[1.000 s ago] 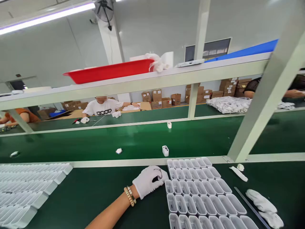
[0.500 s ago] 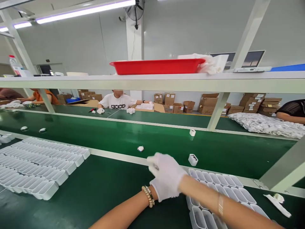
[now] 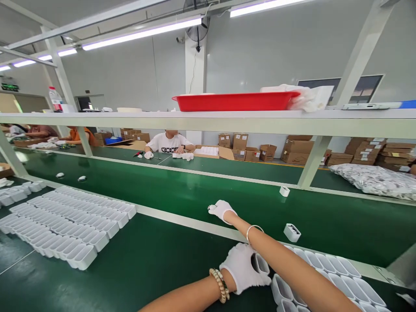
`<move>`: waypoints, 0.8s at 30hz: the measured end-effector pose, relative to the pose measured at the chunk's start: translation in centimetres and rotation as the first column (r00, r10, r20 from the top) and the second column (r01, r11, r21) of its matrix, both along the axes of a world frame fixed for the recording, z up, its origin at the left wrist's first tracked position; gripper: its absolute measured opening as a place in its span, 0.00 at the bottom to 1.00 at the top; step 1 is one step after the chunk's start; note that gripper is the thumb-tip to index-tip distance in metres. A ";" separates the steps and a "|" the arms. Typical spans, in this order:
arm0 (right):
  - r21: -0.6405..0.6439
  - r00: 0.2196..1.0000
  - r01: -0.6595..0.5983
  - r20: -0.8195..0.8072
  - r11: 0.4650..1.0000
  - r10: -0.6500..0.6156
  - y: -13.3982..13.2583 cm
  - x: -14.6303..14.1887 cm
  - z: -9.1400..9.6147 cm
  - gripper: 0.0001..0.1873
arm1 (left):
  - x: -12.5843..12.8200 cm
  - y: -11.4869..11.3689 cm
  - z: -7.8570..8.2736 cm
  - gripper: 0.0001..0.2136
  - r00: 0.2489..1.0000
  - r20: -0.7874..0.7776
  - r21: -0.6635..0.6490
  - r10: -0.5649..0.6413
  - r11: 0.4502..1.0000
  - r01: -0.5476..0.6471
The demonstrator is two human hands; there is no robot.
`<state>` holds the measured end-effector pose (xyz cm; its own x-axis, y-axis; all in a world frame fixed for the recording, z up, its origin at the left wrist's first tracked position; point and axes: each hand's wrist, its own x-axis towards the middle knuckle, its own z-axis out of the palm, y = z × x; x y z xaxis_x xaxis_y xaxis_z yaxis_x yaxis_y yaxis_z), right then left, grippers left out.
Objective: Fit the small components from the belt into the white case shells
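At the far left of the green bench lay the left-side tray point(image 3: 71, 225), one sheet of white cells, each cell's long side pointing toward the conveyor belt point(image 3: 182, 190). On that belt sat two small white pieces point(image 3: 60, 175), near each other. One co-worker point(image 3: 169, 142) in a white shirt sat across the line. The right hand point(image 3: 222, 210), gloved, reached over the rail onto the belt with its fingers curled down. Whether they held anything I could not tell, white against white. Nearer to me the left hand point(image 3: 243, 268), gloved too, had its fingers closed on the corner cell of the right-side tray point(image 3: 328, 271). That tray lay flat on the bench below the rail, its long axis running off to the lower right, cells open upward. One red bin point(image 3: 234, 100) stood on the shelf above. Two open white housings point(image 3: 291, 232) stood on the belt, well apart, mouths up. One bag of white parts point(image 3: 373, 180) lay at the far right.
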<state>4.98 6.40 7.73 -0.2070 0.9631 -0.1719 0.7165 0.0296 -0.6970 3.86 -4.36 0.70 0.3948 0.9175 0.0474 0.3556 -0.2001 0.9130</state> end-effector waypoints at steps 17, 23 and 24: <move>0.221 0.862 0.119 -0.508 0.968 0.010 -18.8 17.8 4.6 0.24 | -2.7 -5.1 10.1 0.23 0.992 -0.104 0.508 0.071 0.861 -0.008; 0.255 0.928 0.102 -0.372 0.961 0.000 -21.0 16.8 5.7 0.24 | -3.9 -7.5 12.2 0.24 0.965 -0.220 0.625 0.141 0.780 0.029; 0.250 0.928 0.086 -0.373 0.964 0.014 -21.2 16.7 5.7 0.24 | -4.0 -7.6 12.3 0.24 0.962 -0.231 0.636 0.146 0.771 0.036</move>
<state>21.67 -14.75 13.43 -0.1719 0.9713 0.1647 0.4137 0.2229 -0.8827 -0.14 -11.99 13.01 0.4255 0.7354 0.5274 0.5826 -0.6685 0.4622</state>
